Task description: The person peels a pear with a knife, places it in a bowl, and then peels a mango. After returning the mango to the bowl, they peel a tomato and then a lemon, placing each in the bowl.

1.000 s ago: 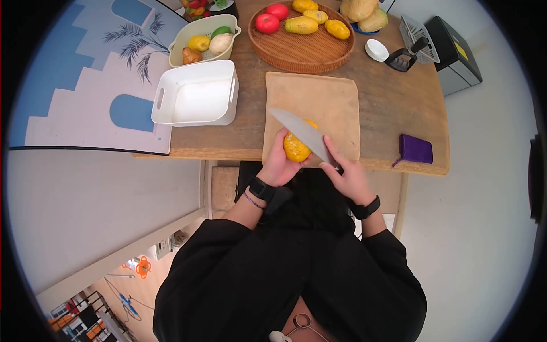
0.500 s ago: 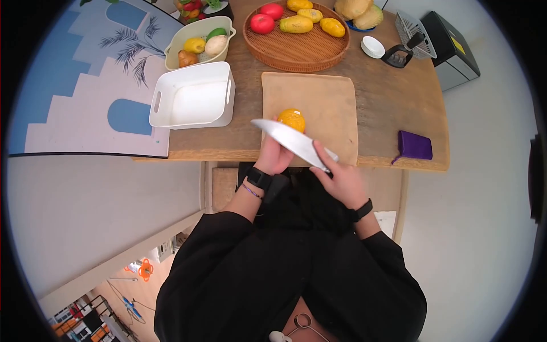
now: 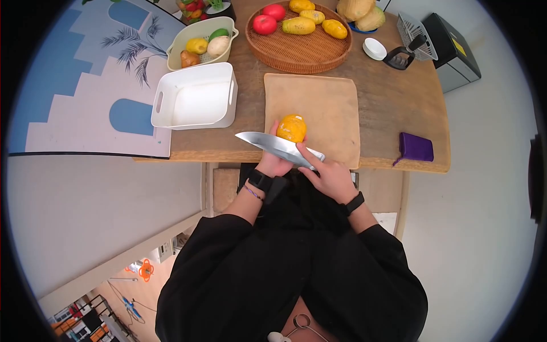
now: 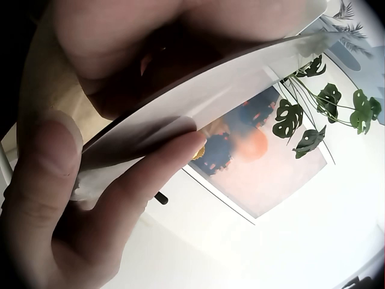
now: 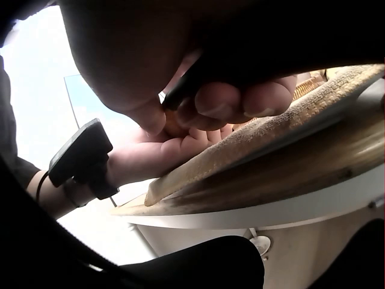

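A yellow-orange fruit (image 3: 292,129) lies in the left hand (image 3: 276,162), whose fingers curl round its sides over the near part of the tan mat (image 3: 330,108). The right hand (image 3: 333,180) grips a wide-bladed knife (image 3: 272,143), index finger laid along the blade's top. Its tip points left, and the blade crosses above the left palm, on the near side of the fruit. In the right wrist view, the right fingers (image 5: 218,102) curl round a dark handle. The left wrist view shows the blade (image 4: 180,96) close to the fingers; most of the fruit is hidden there.
Left of the mat stands a white bin (image 3: 196,102), with a green basket (image 3: 178,48) of produce behind it. A wicker tray (image 3: 299,51) holds red and yellow produce. To the right are a white bowl (image 3: 374,49), a black holder (image 3: 400,58) and a purple pouch (image 3: 415,147).
The knife has swung from above the fruit to its near side, its tip moving left and down. The right hand has shifted left, and the fruit sits farther from the body than a second ago.
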{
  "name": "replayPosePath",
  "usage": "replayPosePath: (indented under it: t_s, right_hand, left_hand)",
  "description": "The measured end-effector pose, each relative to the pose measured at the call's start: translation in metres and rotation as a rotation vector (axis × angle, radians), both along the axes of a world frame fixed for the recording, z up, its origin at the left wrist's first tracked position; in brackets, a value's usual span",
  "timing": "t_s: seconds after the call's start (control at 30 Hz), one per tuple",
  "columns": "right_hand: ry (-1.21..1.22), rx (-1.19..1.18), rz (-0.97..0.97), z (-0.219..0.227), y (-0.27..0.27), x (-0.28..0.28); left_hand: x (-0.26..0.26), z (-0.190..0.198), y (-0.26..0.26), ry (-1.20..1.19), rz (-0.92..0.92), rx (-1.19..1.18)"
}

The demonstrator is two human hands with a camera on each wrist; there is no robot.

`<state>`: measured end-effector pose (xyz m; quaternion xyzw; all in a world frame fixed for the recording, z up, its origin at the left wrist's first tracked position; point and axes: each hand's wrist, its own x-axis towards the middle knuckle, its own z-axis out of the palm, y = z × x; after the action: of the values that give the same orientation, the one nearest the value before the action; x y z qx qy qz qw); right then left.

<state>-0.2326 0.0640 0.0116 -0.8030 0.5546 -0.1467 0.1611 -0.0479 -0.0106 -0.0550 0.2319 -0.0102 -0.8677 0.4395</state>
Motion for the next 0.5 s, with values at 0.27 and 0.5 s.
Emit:
replayPosePath:
  t_s: [0.27,0.5]
  right_hand:
    - [-0.364,-0.012,-0.154,-0.015,-0.034,-0.024]
    - [-0.188,0.031,-0.275,0.012,-0.019,-0.028]
  left_hand:
    - [0.007,0.001,-0.003,0.048,-0.118,-0.06]
    - [0.005,0.006,-0.004,0.047,-0.104,-0.055]
